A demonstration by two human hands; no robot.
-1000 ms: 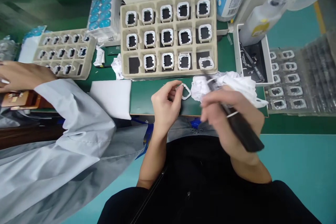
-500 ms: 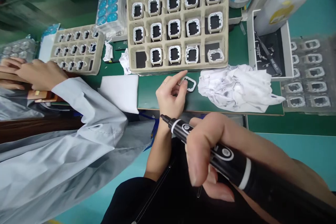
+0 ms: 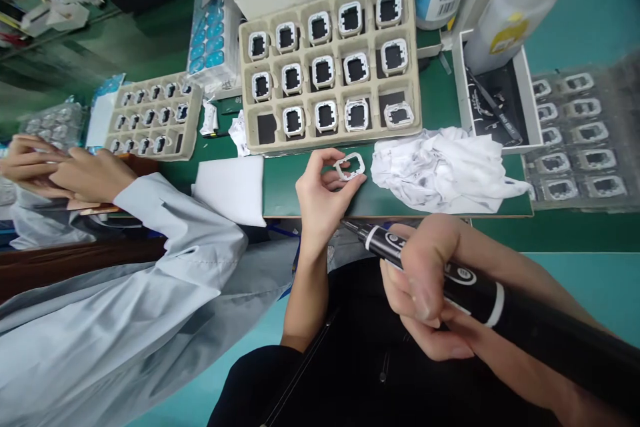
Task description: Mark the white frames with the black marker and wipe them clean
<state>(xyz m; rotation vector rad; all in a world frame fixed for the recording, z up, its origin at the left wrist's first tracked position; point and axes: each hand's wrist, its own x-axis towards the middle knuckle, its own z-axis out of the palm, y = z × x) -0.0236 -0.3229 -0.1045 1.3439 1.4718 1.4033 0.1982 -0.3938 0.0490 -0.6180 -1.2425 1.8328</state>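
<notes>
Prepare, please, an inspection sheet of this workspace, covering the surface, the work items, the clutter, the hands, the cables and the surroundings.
Surface: green tabletop, partly covered.
Work items: white frame; black pen-shaped tool; beige tray holding more white frames, its front-left compartment without one.
Clutter: crumpled white cloth right of the left hand; white foam sheet on the left; open white box on the right.
Hands: left hand pinches the white frame; right hand grips the tool, its tip directed toward the left hand; contact cannot be told.
Cables: nothing clearly seen.
Surroundings: co-worker's sleeve and hands at left; yellow-labelled bottle at upper right.
</notes>
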